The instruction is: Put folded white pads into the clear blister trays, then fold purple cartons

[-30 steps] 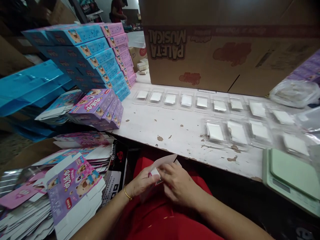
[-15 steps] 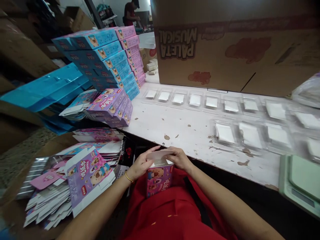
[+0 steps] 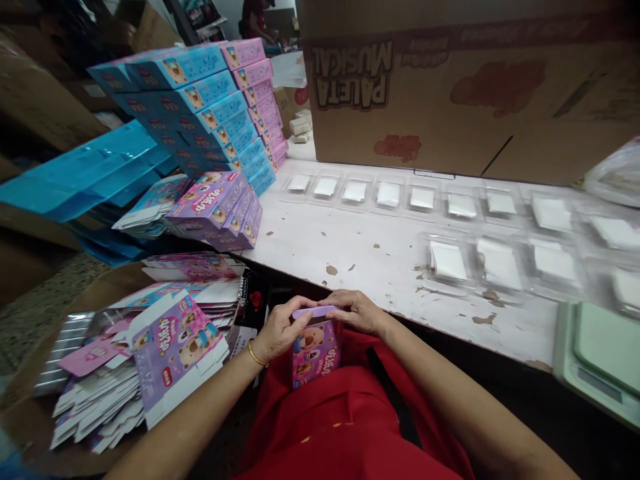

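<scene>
A pink and purple printed carton (image 3: 316, 353) with a cartoon animal stands upright against my red clothing, below the table edge. My left hand (image 3: 285, 328) grips its top left side, thumb on the lilac end flap. From the other side my right hand (image 3: 356, 311) holds the same flap and the top right corner. The flap is folded down across the carton's top, so the inside is mostly hidden. Flat unfolded cartons (image 3: 177, 350) lie in a large bin to the left of my left forearm.
Filled blue boxes (image 3: 200, 93) and pink boxes (image 3: 253, 73) are stacked at the back left, purple boxes (image 3: 225, 210) before them. Clear trays with white packets (image 3: 447, 260) line the white table. A green scale (image 3: 600, 353) sits right, a large cardboard box (image 3: 450, 100) behind. Another person (image 3: 257, 23) is far back.
The carton's top flap, raised with its white inner side showing, is now bent down over the opening. Both hands have closed in on it. The view has shifted slightly.
</scene>
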The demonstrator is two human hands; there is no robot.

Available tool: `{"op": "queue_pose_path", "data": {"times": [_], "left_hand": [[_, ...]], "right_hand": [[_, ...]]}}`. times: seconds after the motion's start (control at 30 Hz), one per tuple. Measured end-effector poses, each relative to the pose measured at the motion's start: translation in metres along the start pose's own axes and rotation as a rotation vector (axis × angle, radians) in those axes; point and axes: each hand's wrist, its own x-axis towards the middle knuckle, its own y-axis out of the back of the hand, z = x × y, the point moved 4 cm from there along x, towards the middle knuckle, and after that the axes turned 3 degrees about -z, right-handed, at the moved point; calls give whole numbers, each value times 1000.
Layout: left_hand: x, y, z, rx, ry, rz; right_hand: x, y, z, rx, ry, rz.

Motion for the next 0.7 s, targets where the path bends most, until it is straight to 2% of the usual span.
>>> {"op": "queue_pose_path", "data": {"times": [0.13,0.23,0.33,0.4,0.47,0.5,0.6,0.67,0.7], "left_hand": [[-4,-7,1,5,-121,-39],[-9,-14,4,84,-211,-105],[-14,-20,10,180,-270,-180],[-14,-23,12,217,-275,-225],[-13,-23,11,225,-242,-247],[-12,-23,8,218,-219,-236],[-9,-18,-4,174,-168,-144],[-5,-16,-12,167,-178,-108],[-3,-16,-15,190,-192,-102]], "right_hand": [[-16,-6,7,-158,14,30],[-30,-11,8,-273,27,45],[-46,-15,4,-294,11,66],[-67,-12,0,-266,-37,173],[-107,6,-4,-249,-142,428],[-135,21,-7,-261,-213,613],[-248,88,-27,-431,-444,1259],[-329,136,-54,-524,-546,1710],[-365,158,-68,-521,-597,1868]]}}
